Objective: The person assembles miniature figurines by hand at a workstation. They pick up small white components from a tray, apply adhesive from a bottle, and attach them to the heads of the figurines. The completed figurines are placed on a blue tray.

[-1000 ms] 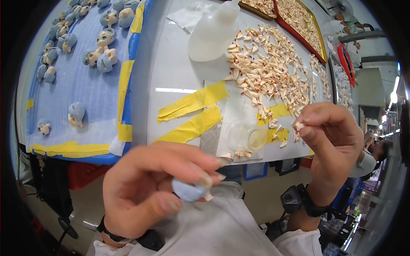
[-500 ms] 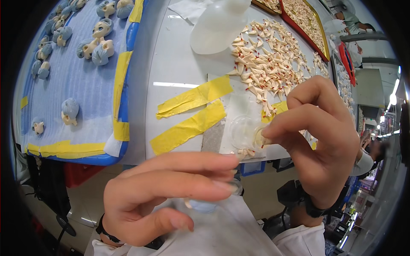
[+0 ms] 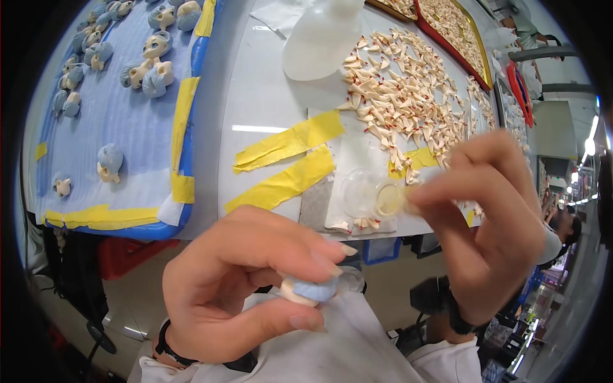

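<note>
My left hand [image 3: 223,287] pinches a small doll head [image 3: 314,291] with blue hair between thumb and fingers, above my lap. My right hand [image 3: 495,217], smeared by motion, has thumb and forefinger pressed together at the rim of a small clear cup [image 3: 387,199] with a yellowish tint. Whatever those fingertips hold is too blurred to make out. Beside that cup stands another clear round dish [image 3: 359,191]. Just beyond my right hand spreads a heap of small cream-coloured pointed pieces [image 3: 402,89] with red tips.
At the left, a blue tray [image 3: 137,230] edged with yellow tape carries several blue-haired doll heads [image 3: 110,161]. A translucent bottle [image 3: 322,41] stands at the back. Yellow tape strips [image 3: 287,143] cross the table. Red-rimmed trays [image 3: 456,48] of similar pieces lie far right.
My left fingers have closed in on the doll head and turned it into clearer view. My right fingertips have shifted slightly right, away from the yellowish cup.
</note>
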`<state>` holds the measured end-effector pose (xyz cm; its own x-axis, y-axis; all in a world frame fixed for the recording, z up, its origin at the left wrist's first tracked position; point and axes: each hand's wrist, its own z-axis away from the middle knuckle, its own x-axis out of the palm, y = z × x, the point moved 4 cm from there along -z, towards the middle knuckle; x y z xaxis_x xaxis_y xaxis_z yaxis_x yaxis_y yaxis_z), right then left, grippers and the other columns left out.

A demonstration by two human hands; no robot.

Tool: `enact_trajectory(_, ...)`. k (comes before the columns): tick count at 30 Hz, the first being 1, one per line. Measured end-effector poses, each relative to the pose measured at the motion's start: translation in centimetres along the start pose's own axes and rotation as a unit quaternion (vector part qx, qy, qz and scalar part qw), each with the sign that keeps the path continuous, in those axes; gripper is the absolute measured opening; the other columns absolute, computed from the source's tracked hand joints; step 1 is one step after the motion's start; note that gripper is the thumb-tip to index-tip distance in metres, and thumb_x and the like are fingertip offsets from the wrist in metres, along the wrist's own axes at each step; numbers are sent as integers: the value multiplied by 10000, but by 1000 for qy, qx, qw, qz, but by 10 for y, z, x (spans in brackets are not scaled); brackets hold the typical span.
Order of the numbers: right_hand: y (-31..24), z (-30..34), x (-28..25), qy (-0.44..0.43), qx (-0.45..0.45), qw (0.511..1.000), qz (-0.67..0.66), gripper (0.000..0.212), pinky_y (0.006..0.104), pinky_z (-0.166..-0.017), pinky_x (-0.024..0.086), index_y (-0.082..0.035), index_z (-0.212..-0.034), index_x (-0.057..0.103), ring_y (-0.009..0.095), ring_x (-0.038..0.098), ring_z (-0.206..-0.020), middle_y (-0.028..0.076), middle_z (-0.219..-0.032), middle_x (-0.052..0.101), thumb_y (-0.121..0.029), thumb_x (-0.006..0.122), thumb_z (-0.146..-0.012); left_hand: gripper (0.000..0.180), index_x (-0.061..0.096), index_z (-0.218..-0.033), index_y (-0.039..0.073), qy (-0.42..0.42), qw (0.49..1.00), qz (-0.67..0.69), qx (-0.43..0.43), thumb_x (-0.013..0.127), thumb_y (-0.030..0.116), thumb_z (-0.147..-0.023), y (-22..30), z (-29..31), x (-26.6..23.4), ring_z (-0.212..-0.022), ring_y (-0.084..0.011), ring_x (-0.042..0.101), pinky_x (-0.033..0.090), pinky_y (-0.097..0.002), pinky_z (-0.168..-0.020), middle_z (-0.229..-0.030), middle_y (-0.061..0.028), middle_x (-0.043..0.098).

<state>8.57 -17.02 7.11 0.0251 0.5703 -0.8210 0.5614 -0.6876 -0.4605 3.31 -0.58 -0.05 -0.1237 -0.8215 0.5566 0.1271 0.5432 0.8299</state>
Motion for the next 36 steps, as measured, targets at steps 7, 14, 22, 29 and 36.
enact_trajectory(7,-14,29,-17,-63,13,985,-161,242,245,-559,357,-132,-715,524,145,433,-656,31,-779,462,-181,750,-644,367,503,-962,-14,-76,995,-57,-9,731,74,-689,-4,-5,6,-810,-279,618,529,-311,-674,-989,-230,538)
enact_trajectory(14,-14,46,12,-3,25,964,-263,228,232,-583,383,-113,-739,559,133,477,-669,41,-757,479,-78,754,-627,353,517,-927,-25,-132,970,-192,74,737,37,-659,-6,-4,8,-755,-237,599,517,-294,-661,-958,-173,477)
enact_trajectory(22,-14,41,12,-80,-57,971,-218,189,238,-582,386,-118,-744,591,141,494,-669,35,-731,514,5,692,-642,296,527,-924,-42,-105,923,-323,179,692,51,-695,9,7,24,-660,-216,592,528,-280,-622,-937,-175,469)
enact_trajectory(29,-19,54,23,161,-113,960,-199,125,224,-502,347,-33,-652,569,142,459,-590,95,-723,536,55,645,-609,333,571,-914,3,-49,864,-457,205,744,-4,-630,14,15,37,-629,-192,581,528,-264,-577,-909,-152,489)
enact_trajectory(36,-14,50,19,130,-179,966,-135,155,231,-554,392,-52,-747,591,139,506,-649,75,-764,556,-12,691,-636,335,585,-906,10,-53,855,-466,223,762,33,-622,15,14,38,-688,-200,583,509,-271,-577,-910,-156,499)
